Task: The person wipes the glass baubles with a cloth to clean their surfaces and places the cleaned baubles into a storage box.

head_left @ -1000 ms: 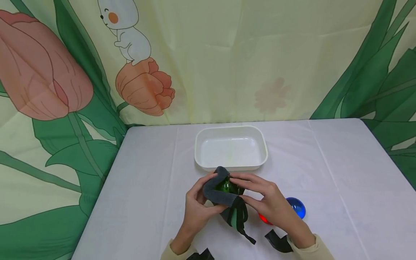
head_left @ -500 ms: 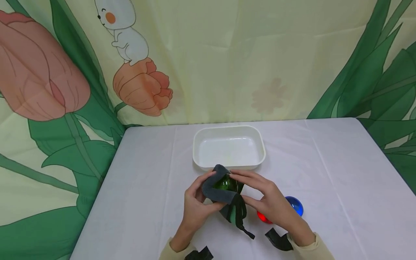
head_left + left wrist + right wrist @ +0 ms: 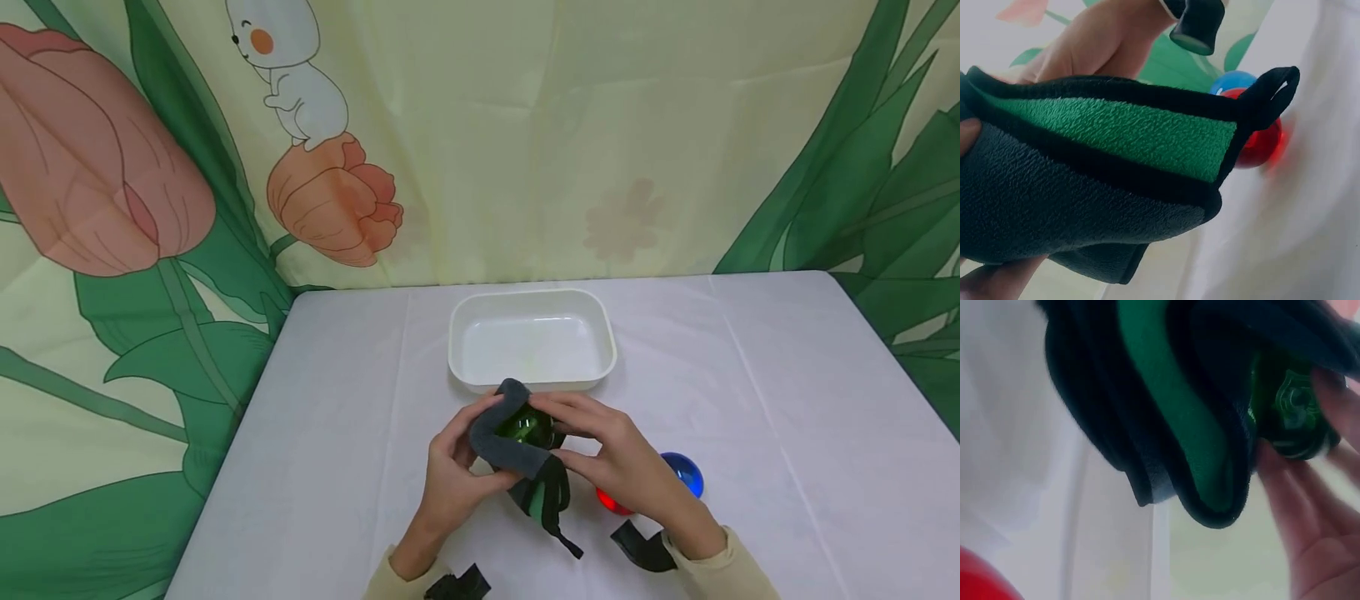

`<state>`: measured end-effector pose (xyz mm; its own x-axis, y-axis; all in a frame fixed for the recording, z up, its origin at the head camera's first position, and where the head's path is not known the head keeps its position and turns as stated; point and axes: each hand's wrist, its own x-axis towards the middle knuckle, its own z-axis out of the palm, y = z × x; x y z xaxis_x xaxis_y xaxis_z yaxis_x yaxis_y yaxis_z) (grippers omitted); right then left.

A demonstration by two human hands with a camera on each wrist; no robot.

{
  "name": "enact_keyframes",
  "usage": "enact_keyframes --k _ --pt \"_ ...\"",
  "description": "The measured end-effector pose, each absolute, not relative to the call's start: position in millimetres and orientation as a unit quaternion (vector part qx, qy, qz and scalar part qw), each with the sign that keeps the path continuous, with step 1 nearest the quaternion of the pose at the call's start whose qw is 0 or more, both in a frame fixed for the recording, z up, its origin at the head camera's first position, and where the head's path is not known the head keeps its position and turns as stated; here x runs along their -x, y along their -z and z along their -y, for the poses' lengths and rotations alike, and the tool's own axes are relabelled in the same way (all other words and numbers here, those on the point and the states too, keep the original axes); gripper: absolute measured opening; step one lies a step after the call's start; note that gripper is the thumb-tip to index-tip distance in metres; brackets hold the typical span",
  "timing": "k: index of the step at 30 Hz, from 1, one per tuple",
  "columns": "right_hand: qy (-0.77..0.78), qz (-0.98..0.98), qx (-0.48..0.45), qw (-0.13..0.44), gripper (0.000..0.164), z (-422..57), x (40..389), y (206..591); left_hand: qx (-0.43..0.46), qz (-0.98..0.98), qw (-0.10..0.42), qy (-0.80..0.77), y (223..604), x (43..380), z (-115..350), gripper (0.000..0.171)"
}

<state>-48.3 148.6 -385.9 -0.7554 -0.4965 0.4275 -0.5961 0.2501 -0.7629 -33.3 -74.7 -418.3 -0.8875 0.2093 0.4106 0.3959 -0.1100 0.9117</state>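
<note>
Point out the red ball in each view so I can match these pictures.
Head: red ball, below centre and to the right, partly hidden by the right hand.
Left wrist: right of centre, partly hidden by the cloth.
Right wrist: bottom left corner, cut off by the frame.
Shared landmark: that dark cloth with green on it.

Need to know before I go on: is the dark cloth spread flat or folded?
Folded: in the head view the dark cloth bends partway around the green ball, and the right wrist view shows its layers doubled over.
</note>
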Motion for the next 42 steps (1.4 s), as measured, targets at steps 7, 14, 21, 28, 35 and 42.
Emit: enact_keyframes --k 7,14,21,28,35,42 --pt "-0.539 0.785 -0.305 -0.017 0.061 -150.9 49.5 387.2 0.245 0.659 0.077 0.707 418.9 36.5 75.5 0.070" --pt "-0.513 0.800 -0.312 0.008 0.072 -154.1 44.7 386.5 0.231 0.653 0.068 0.718 419.8 38.0 73.0 0.071" --pt "-0.476 0.803 -0.354 0.054 0.069 -154.0 45.1 387.6 0.225 0.648 0.072 0.724 419.2 38.7 71.3 0.072" --pt "-0.477 0.800 -0.358 0.067 0.071 -150.4 46.7 388.7 0.229 0.646 0.072 0.725 420.8 39.6 71.7 0.072" --pt "-0.495 0.803 -0.329 0.038 0.068 -151.1 46.5 386.3 0.235 0.648 0.069 0.721 421.6 40.1 74.1 0.073" --pt "-0.489 0.809 -0.323 0.030 0.069 -150.4 44.7 385.7 0.222 0.652 0.067 0.722 423.1 39.9 74.9 0.073"
